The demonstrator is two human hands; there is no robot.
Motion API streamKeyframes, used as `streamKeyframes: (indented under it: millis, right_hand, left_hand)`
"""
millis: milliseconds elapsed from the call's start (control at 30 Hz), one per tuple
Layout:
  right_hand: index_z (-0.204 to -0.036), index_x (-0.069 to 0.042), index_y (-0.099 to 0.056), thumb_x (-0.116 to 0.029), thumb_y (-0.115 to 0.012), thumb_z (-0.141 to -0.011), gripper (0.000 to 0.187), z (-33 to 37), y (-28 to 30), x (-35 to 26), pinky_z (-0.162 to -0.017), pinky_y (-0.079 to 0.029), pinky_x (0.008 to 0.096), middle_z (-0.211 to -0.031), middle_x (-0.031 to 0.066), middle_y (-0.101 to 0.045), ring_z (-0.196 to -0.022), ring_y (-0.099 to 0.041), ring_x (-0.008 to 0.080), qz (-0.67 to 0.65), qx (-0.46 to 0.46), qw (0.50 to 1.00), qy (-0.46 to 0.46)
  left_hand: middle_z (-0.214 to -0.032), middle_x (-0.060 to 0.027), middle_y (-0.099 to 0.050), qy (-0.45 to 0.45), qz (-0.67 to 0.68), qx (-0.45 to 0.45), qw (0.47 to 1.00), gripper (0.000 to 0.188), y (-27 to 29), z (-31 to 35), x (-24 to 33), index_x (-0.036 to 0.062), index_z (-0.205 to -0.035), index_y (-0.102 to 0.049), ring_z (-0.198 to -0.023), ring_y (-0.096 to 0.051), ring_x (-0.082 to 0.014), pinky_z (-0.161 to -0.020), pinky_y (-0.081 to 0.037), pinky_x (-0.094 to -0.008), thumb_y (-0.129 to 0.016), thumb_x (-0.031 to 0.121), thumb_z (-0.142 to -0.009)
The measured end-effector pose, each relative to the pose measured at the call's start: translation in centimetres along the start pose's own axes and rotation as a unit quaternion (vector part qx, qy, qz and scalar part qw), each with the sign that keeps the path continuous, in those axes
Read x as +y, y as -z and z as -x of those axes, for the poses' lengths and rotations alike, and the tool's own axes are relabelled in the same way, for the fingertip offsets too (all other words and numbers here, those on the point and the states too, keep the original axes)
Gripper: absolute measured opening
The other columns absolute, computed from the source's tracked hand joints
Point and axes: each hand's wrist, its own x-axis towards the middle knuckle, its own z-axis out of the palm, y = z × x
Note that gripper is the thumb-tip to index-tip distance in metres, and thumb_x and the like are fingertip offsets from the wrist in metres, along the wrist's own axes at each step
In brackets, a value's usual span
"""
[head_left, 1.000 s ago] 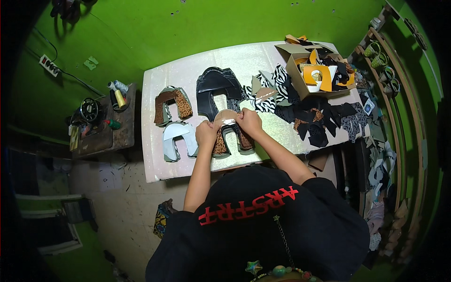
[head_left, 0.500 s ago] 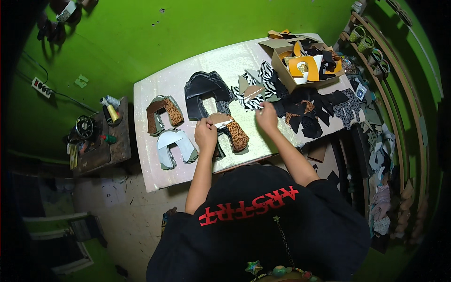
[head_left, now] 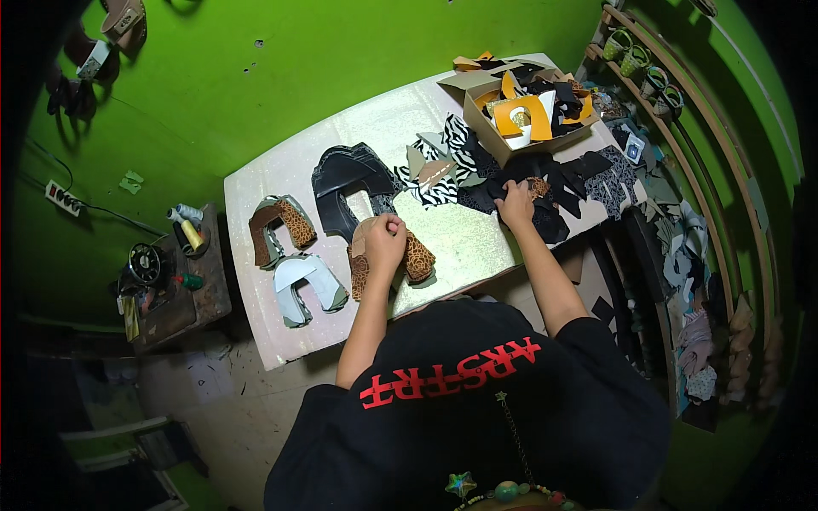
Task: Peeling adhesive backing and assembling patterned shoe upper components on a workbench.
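Observation:
My left hand is over the nearest stack of U-shaped shoe-upper pieces, its fingers curled together; whatever they hold is hidden. Leopard-print pieces with a brown top show on both sides of that hand. My right hand is at the pile of black cut pieces, fingers apart and touching the pile's left side. A spotted brown scrap lies just beyond its fingers. Between the hands and farther back are zebra-print pieces, with a tan piece on top.
A stack of black U-shaped pieces, a brown-and-leopard stack and a pale blue stack lie on the table's left. A cardboard box of scraps stands back right. A sewing machine stands left; a shelf rack lines the right.
My right hand has moved right, from beside the zebra-print pieces to the black pile. My left hand has shifted slightly right over its stack. The whole view has turned a little.

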Motion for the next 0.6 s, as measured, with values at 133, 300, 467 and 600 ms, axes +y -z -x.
streamKeyframes:
  millis: [133,300,467,600]
  right_hand:
    - [-0.095,-0.009,-0.056,-0.019,-0.064,-0.074,0.025,0.0,-0.4,1.0,-0.079,-0.043,0.0415,-0.100,0.0124,-0.049,-0.093,-0.050,0.0309,-0.009,0.087,0.993,0.085]
    - [-0.092,-0.005,-0.053,-0.024,-0.051,-0.084,0.021,-0.4,0.9,0.2,-0.078,-0.036,0.0429,-0.094,0.0121,-0.050,-0.091,-0.048,0.0325,-0.055,0.278,0.949,0.142]
    - [-0.094,0.000,-0.048,-0.025,-0.047,-0.088,0.026,-1.2,2.3,-1.9,-0.074,-0.037,0.0455,-0.087,0.0211,-0.053,-0.083,-0.051,0.0387,-0.213,0.212,0.946,0.117]
    - [-0.095,0.003,-0.041,-0.021,-0.047,-0.088,0.026,-0.1,2.4,-4.9,-0.071,-0.041,0.0384,-0.083,0.0217,-0.054,-0.076,-0.054,0.0338,-0.413,0.105,0.896,0.127]
  left_hand:
    - [-0.062,-0.0026,-0.054,0.024,0.032,0.012,0.999,0.011,0.5,-0.7,-0.3,0.0004,-0.077,-0.060,-0.056,-0.050,-0.0096,-0.054,-0.041,-0.0249,-0.062,0.010,-0.073]
    - [-0.062,0.0002,-0.053,0.076,0.090,0.044,0.992,0.011,1.4,-1.1,-0.5,-0.0002,-0.080,-0.059,-0.055,-0.048,-0.0069,-0.052,-0.040,-0.0221,-0.061,0.009,-0.074]
    - [-0.064,-0.0011,-0.054,0.093,0.102,0.055,0.989,0.012,1.7,-1.2,-1.8,-0.0008,-0.080,-0.059,-0.055,-0.047,-0.0069,-0.051,-0.039,-0.0211,-0.062,0.009,-0.074]
    - [-0.086,-0.0073,-0.059,0.004,-0.070,0.037,0.997,0.023,0.9,-0.2,0.2,0.0054,-0.086,-0.061,-0.095,-0.051,-0.0229,-0.082,-0.040,-0.0349,-0.069,0.015,-0.067]
